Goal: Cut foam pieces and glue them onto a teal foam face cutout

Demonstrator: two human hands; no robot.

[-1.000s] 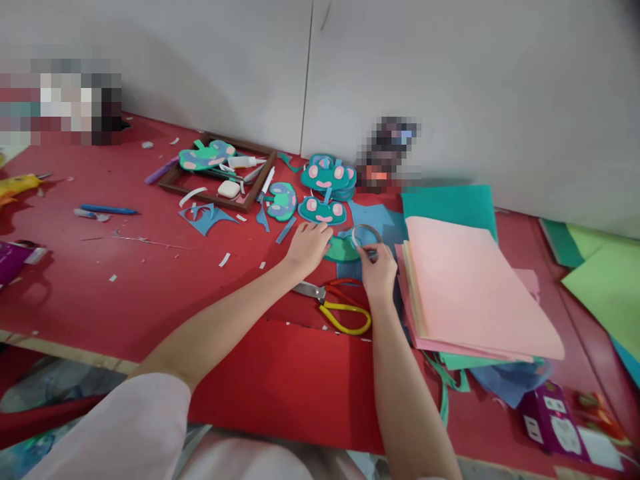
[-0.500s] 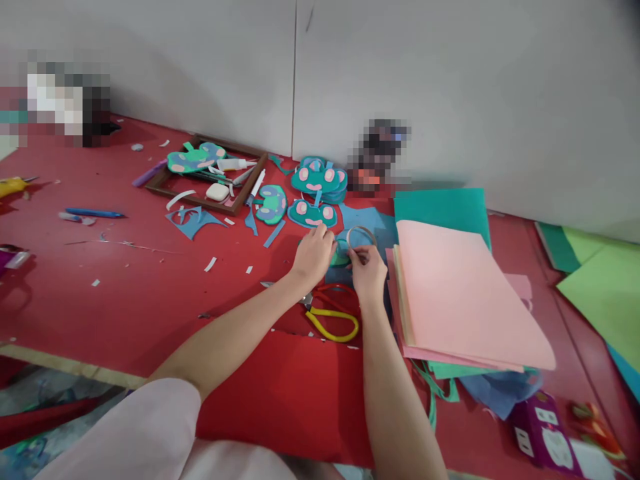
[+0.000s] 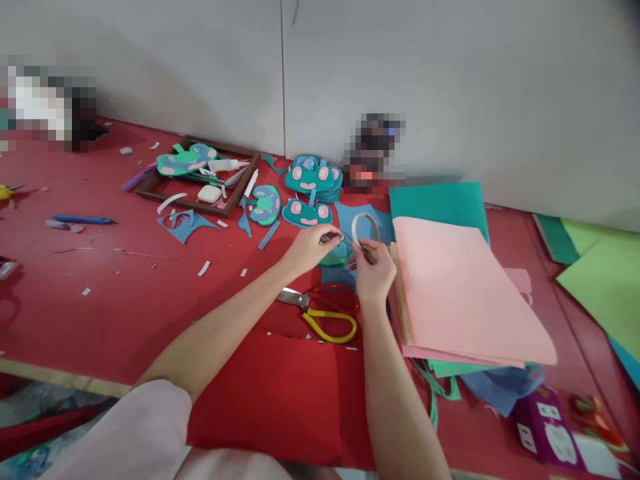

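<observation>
My right hand (image 3: 376, 272) holds a thin roll of tape (image 3: 355, 230) upright between thumb and fingers. Just to its left, my left hand (image 3: 314, 248) is pinched at the fingertips; a tiny pale bit shows there, too small to name. Under and between both hands lies a green felt shape (image 3: 334, 257) with blue on it, partly covered by my fingers. Nearer me are scissors (image 3: 331, 328) with one red and one yellow handle, blades to the left. A finished-looking teal felt face (image 3: 307, 212) with pink patches lies just behind my left hand.
A stack of teal felt faces (image 3: 314, 180) stands by the wall. To the left, a brown frame (image 3: 227, 208) holds an eraser and tools. Pink sheets (image 3: 465, 287) are piled at right, near a purple box (image 3: 545, 427). Blue scraps (image 3: 187, 225) and a blue pen (image 3: 83, 219) lie on the red table.
My left hand has turned, its pinched fingertips lifting off the green felt shape. My right hand has shifted slightly right with the tape roll. The view has swung a little right.
</observation>
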